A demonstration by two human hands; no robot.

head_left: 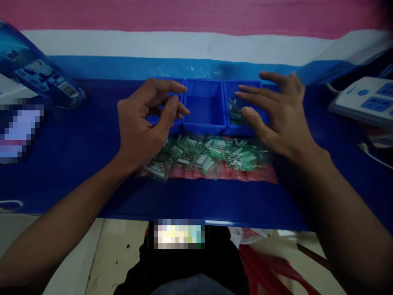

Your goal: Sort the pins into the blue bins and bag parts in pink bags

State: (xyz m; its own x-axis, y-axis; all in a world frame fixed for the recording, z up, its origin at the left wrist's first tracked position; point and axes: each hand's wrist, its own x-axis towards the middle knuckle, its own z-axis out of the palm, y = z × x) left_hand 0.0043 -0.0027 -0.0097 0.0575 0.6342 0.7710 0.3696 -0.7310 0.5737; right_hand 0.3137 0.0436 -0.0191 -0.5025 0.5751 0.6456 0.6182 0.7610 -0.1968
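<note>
My left hand (152, 116) hovers over the left blue bin (168, 128), its fingers curved and the thumb apart from them. Nothing shows between them. Above the right blue bin (238, 130) my right hand (273, 110) is open with spread fingers. Inside that bin lie some small pale pieces (233, 110), partly covered by the hand. The middle blue bin (204, 104) stands between my hands, its bare bottom showing. In front of the bins lies a row of small clear bags (204, 157) with green and red parts. They contain small white rods and thin metal pieces.
A blue printed bottle or pack (39, 65) leans at the left, above a blurred phone-like screen (21, 133). A white power strip (365, 100) lies on the right. Another blurred lit screen (179, 234) rests by my lap, below the blue table's (208, 200) front edge.
</note>
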